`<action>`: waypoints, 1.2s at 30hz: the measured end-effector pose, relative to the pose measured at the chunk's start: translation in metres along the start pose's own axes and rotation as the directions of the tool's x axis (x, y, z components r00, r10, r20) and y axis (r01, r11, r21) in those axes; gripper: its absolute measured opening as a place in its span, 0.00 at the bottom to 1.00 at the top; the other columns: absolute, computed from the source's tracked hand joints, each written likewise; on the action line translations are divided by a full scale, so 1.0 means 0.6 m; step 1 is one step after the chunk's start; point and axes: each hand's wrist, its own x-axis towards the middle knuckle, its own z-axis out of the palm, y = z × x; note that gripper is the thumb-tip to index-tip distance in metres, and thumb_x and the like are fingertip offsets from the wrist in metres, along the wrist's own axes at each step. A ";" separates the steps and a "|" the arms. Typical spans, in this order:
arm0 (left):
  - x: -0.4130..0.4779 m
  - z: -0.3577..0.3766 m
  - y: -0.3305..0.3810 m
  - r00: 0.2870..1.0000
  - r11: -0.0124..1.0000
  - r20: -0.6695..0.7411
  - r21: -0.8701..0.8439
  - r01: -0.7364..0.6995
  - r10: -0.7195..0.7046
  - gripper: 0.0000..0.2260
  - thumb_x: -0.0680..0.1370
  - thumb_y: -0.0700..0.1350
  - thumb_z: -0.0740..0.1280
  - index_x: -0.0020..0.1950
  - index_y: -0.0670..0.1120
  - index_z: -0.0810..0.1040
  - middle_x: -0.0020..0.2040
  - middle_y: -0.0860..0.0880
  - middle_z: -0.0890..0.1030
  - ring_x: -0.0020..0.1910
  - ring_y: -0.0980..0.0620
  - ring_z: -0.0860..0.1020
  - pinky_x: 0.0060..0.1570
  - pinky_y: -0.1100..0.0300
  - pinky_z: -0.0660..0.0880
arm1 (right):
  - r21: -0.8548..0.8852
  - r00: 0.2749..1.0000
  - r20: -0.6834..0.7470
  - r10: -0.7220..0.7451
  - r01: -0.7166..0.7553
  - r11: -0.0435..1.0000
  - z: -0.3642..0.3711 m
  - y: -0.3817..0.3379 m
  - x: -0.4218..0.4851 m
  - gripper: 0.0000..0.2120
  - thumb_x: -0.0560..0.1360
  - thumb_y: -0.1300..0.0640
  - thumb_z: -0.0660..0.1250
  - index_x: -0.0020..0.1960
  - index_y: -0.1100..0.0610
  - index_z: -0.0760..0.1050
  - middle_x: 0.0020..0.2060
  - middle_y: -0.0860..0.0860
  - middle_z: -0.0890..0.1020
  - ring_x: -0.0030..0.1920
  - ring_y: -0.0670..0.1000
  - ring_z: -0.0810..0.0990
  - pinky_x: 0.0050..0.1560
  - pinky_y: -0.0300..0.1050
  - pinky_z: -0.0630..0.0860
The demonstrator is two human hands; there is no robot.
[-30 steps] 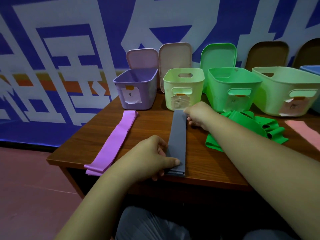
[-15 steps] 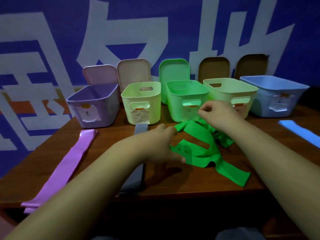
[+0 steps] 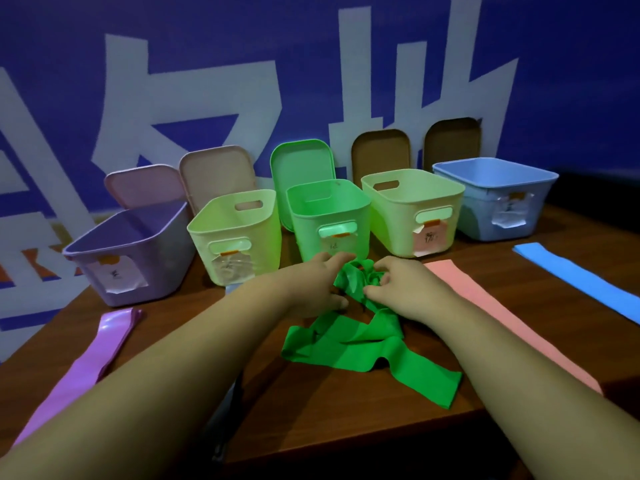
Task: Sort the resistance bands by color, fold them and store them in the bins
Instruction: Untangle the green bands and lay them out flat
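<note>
Green tangled rubber resistance band (image 3: 349,348) sits between hands; left hand (image 3: 317,287) and right hand (image 3: 403,289) both pinch its bunched top. Step: untangling. Next likely flatten, fold, into green plastic bin (image 3: 329,216) just beyond knuckles.

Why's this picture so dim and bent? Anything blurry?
Head view: dim bluish light; wide lens tilts the lilac plastic bin and pale blue plastic bin outward; their paper labels blur unreadably; glare streaks the flat purple band; the crumpled green band in the left hand and right hand looks sharp.
</note>
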 end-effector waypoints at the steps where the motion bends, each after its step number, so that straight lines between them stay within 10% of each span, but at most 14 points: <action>1: 0.006 0.001 -0.001 1.000 1.000 0.002 0.007 -0.017 0.017 0.42 0.81 0.56 0.72 0.86 0.60 0.47 0.85 0.45 0.57 0.77 0.41 0.71 0.74 0.46 0.71 | 0.034 1.000 -0.007 0.003 -0.003 0.999 0.005 0.006 0.003 0.33 0.71 0.38 0.72 0.74 0.46 0.76 0.58 0.48 0.84 0.53 0.51 0.83 0.57 0.53 0.82; 6: 0.035 -0.002 -0.006 0.996 0.996 0.028 -0.030 -0.086 0.087 0.47 0.76 0.59 0.77 0.85 0.65 0.49 0.85 0.50 0.60 0.79 0.45 0.69 0.77 0.48 0.69 | 0.386 0.994 -0.078 -0.079 0.103 0.917 0.009 0.023 0.001 0.06 0.78 0.53 0.72 0.52 0.44 0.85 0.42 0.44 0.85 0.41 0.45 0.81 0.43 0.43 0.75; 11: 0.052 -0.010 -0.011 0.964 0.851 0.151 -0.513 -0.112 0.218 0.39 0.71 0.54 0.83 0.78 0.58 0.69 0.72 0.55 0.77 0.71 0.53 0.76 0.75 0.47 0.72 | 0.443 0.963 -0.137 -0.233 0.270 0.855 0.009 0.018 -0.008 0.06 0.80 0.54 0.73 0.49 0.43 0.84 0.43 0.41 0.85 0.40 0.40 0.80 0.43 0.40 0.75; 20: 0.050 0.004 -0.007 0.985 0.856 -0.102 -0.488 -0.172 0.139 0.21 0.76 0.56 0.78 0.68 0.59 0.79 0.63 0.59 0.83 0.63 0.58 0.79 0.68 0.53 0.75 | 0.443 0.925 -0.242 -0.291 0.373 0.815 0.002 0.017 -0.012 0.07 0.82 0.55 0.72 0.53 0.42 0.82 0.51 0.41 0.79 0.42 0.46 0.80 0.44 0.43 0.79; 26: 0.022 -0.030 -0.019 0.971 0.857 -0.239 -0.505 -0.107 -0.019 0.06 0.79 0.48 0.75 0.54 0.57 0.82 0.50 0.53 0.84 0.44 0.56 0.83 0.40 0.63 0.78 | 0.485 0.938 -0.269 -0.219 0.328 0.810 -0.003 0.019 -0.017 0.09 0.83 0.52 0.70 0.61 0.41 0.77 0.46 0.45 0.78 0.41 0.51 0.82 0.40 0.44 0.79; 31: -0.033 -0.070 -0.055 0.893 0.920 -0.422 -0.390 -0.025 -0.155 0.09 0.77 0.48 0.74 0.56 0.56 0.81 0.46 0.52 0.82 0.41 0.54 0.82 0.39 0.59 0.78 | 0.472 0.973 -0.096 -0.211 0.231 0.851 -0.002 0.018 -0.022 0.04 0.83 0.44 0.68 0.57 0.41 0.78 0.39 0.50 0.80 0.39 0.55 0.79 0.42 0.48 0.74; 36: -0.104 -0.106 -0.100 0.864 0.960 -0.464 -0.272 0.071 -0.196 0.08 0.78 0.49 0.73 0.57 0.55 0.81 0.48 0.54 0.82 0.45 0.55 0.82 0.45 0.54 0.82 | 0.299 0.922 0.243 -0.303 0.226 0.927 -0.001 0.013 -0.039 0.14 0.76 0.33 0.73 0.58 0.38 0.81 0.54 0.39 0.82 0.52 0.39 0.80 0.51 0.42 0.78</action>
